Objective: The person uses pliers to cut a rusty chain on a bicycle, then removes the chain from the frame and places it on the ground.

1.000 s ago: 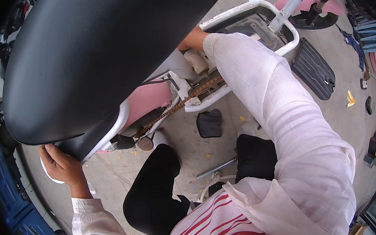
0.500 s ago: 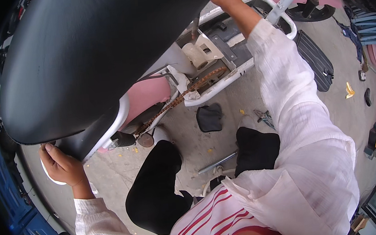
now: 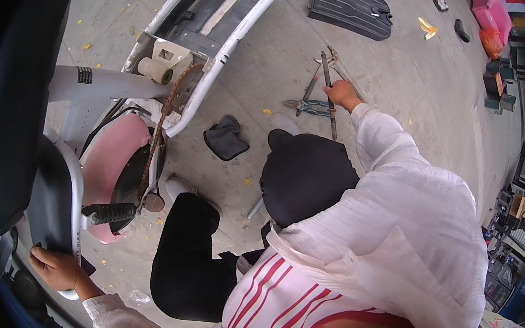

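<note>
My left hand (image 3: 58,271) is closed on the rear rack (image 3: 77,204) of an electric scooter, a dark panel with a white rail, below the black seat (image 3: 11,121). Down on the floor to the right, my right hand (image 3: 344,94) has its fingers round a long dark metal rod (image 3: 332,117). Beside that rod lie pliers with blue-grey handles (image 3: 312,106) and another thin-handled tool (image 3: 312,84). Between my hands the scooter's pink rear fender (image 3: 109,157), rusty chain (image 3: 167,120) and black spring shock absorber (image 3: 111,212) are exposed.
The scooter's open footboard (image 3: 240,24) has a white rail. A black ribbed floor panel (image 3: 351,5) lies beyond the tools. A crumpled black piece (image 3: 226,138) rests near my shoe (image 3: 181,187). A pink container (image 3: 492,16) and an orange bag (image 3: 492,44) stand far right.
My right hand has left the scooter's front area and reached down right to the rod on the floor. My left hand stays at the rear rack. The view has swung right.
</note>
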### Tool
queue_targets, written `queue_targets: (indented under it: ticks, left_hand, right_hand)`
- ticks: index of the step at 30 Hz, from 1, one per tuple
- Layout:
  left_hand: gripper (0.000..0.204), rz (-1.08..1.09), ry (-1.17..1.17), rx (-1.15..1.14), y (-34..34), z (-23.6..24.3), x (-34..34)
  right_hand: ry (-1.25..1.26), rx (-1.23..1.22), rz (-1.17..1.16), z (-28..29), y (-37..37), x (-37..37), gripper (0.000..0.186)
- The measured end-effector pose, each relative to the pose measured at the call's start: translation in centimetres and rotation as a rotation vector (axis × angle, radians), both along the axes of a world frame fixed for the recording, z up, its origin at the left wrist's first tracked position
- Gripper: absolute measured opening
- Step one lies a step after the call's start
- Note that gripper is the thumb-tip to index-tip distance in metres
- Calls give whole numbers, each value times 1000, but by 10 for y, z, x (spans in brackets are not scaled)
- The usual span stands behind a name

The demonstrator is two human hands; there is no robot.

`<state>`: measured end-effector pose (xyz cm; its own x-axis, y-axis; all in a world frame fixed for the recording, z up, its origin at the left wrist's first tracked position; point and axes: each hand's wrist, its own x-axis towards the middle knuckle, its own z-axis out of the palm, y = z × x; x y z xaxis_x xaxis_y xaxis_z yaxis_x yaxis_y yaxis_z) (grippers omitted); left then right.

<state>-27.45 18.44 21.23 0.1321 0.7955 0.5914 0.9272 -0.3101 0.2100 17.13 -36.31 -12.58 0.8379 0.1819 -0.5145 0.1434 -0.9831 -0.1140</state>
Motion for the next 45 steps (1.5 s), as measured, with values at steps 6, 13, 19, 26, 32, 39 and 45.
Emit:
queue_targets:
  ticks: [6, 13, 19, 26, 32, 39, 45]
  left_hand:
    - [39, 32, 102, 91, 6, -2, 2]
    - [39, 3, 100, 97, -5, 8, 5]
    - [36, 47, 92, 80, -10, 5, 13]
    - [33, 49, 89, 127, -13, 5, 15]
    - [31, 23, 64, 143, -15, 7, 15]
    - [29, 20, 19, 172, -19, 10, 14]
    - [25, -88, -129, 167, -21, 9, 14]
  right_hand:
    - [233, -62, -213, -37, -43, -19, 46]
    - [-173, 527, 293, 65, 110, -10, 23]
    - [-451, 930, 1013, 180, 285, -35, 24]
    - [-251, 295, 1284, 167, 348, -44, 14]
    - [-305, 618, 1290, 201, 356, -58, 13]
    - [-166, 877, 1362, 278, 371, -112, 16]
    - [-29, 872, 1242, 277, 359, -118, 16]
